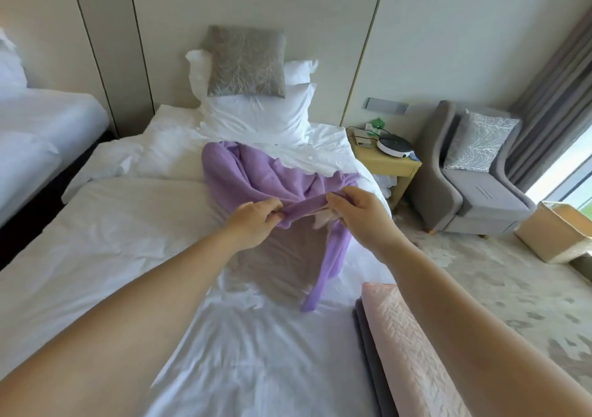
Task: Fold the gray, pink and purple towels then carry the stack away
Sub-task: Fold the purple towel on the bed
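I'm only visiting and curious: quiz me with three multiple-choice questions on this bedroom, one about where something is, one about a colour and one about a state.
1. Where does the folded pink towel lie?
A. on the armchair
B. on the folded gray towel
C. in the basket

2. What colour is the towel in the person's hands?
A. purple
B. green
C. yellow

3. What state is the purple towel in?
A. neatly folded
B. rolled into a tube
C. unfolded and bunched

Answers:
1 B: the pink towel rests on the gray one at the edge of the bed.
2 A: the left hand and right hand pinch purple cloth.
3 C: it trails in loose folds across the bed.
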Demonstrator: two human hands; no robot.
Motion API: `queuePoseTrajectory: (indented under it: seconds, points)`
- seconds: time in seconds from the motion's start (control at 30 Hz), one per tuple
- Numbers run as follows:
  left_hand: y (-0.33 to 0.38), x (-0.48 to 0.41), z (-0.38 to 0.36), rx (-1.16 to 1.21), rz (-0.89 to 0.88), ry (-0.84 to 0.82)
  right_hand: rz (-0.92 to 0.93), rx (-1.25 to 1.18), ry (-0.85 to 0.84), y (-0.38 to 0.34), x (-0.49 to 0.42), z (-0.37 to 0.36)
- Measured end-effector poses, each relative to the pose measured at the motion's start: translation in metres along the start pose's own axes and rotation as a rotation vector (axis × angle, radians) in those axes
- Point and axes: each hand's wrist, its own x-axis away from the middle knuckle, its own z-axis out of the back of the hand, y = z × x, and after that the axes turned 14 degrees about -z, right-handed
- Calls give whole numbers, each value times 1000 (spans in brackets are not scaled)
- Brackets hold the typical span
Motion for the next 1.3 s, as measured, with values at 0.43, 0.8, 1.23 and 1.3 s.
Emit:
queuePoseTrajectory:
  seconds: [0.43,0.8,1.23,1.3]
  points:
    - [184,0,171,113,-346,242,245,-75,391,-51,49,103]
    - [162,-12,196,-223,-202,214,430,50,526,-106,61,142]
    - [169,-30,204,378,91,465,327,352,324,-80,39,137]
    - [193,-39,209,517,65,491,326,313,264,-76,39,129]
